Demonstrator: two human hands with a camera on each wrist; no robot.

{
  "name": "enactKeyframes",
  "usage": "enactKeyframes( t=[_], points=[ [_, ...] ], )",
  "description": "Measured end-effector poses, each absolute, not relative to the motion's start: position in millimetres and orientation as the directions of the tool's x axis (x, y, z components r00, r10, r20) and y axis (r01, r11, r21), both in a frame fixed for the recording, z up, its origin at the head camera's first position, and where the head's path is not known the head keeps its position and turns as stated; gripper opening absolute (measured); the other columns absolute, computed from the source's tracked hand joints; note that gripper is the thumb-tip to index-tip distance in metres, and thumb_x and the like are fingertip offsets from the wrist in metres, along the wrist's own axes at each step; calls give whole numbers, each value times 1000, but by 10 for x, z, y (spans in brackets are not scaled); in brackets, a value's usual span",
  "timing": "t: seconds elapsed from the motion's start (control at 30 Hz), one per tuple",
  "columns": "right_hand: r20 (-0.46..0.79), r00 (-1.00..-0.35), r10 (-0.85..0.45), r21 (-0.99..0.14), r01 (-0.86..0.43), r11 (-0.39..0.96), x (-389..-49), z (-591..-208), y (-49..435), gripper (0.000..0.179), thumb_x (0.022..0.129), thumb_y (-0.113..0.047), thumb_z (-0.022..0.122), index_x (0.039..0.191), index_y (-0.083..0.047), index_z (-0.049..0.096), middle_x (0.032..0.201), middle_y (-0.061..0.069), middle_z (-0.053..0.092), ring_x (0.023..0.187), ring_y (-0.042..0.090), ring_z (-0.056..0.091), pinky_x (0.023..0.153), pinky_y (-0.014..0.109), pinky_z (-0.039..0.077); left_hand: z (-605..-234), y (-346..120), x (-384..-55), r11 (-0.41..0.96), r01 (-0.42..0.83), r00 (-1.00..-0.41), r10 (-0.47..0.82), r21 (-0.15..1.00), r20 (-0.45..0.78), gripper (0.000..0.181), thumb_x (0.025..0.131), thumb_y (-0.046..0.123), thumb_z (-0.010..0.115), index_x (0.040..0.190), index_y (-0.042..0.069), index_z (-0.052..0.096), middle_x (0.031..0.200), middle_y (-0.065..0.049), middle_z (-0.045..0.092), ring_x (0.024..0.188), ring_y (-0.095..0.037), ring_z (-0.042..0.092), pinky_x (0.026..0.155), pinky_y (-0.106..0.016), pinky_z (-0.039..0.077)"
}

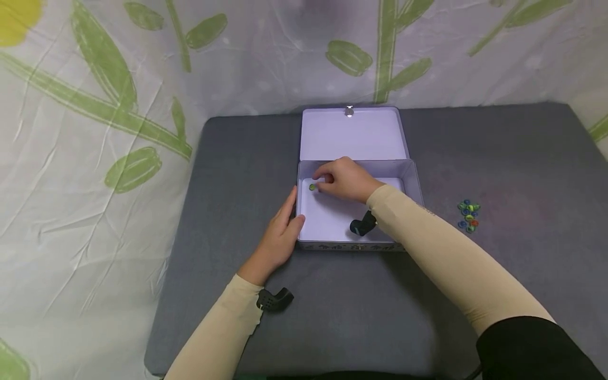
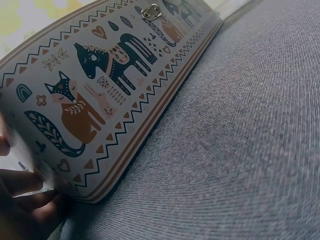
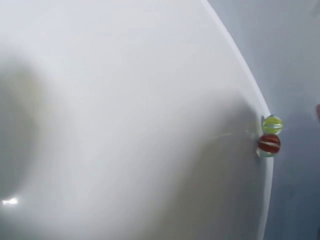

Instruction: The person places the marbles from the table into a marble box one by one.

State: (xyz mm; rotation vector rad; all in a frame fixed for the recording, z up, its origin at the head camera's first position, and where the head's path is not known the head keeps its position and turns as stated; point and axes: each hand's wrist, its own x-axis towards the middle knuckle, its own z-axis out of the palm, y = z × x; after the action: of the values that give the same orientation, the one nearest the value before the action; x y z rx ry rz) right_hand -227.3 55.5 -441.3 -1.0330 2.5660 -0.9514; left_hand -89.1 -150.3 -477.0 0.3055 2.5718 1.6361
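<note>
A hinged tin box, with foxes and a horse printed on its front, stands with its lid back. My left hand holds its left wall, thumb over the rim and fingers along the outside. Inside the box, my right hand hovers near the left wall, thumb and index finger apart. Just beyond those fingertips is a small green marble. Against the box wall, the right wrist view shows a yellow-green marble touching a red marble. Most of the right hand is outside that view.
To the right of the box, a cluster of several blue, green and red marbles lies on the grey cloth-covered table. A leaf-patterned curtain hangs behind and at the left. A metal clasp sits on the lid's far edge.
</note>
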Motion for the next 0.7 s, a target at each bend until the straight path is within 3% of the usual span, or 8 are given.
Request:
enactKeyframes(
  t=[0.43,0.7],
  points=[
    [143,-778,-612,-697,-518,496,-2236,-4315,587,23,98,-11,70,116,0,78,73,4,65,63,15,52,61,28,41,-4764,-1509,-867,397,126,-975,218,909,40,68,108,25,41,170,10,16,174,-5,21,160,-19,20,128,-49,20],
    [126,-828,-547,-769,-430,473,-2228,-4206,610,21,96,-14,74,112,-2,80,73,4,63,65,17,51,61,27,39,-4739,-1510,-872,393,125,-975,218,911,40,68,109,26,41,170,14,15,174,-5,20,160,-19,19,129,-48,19]
  ],
)
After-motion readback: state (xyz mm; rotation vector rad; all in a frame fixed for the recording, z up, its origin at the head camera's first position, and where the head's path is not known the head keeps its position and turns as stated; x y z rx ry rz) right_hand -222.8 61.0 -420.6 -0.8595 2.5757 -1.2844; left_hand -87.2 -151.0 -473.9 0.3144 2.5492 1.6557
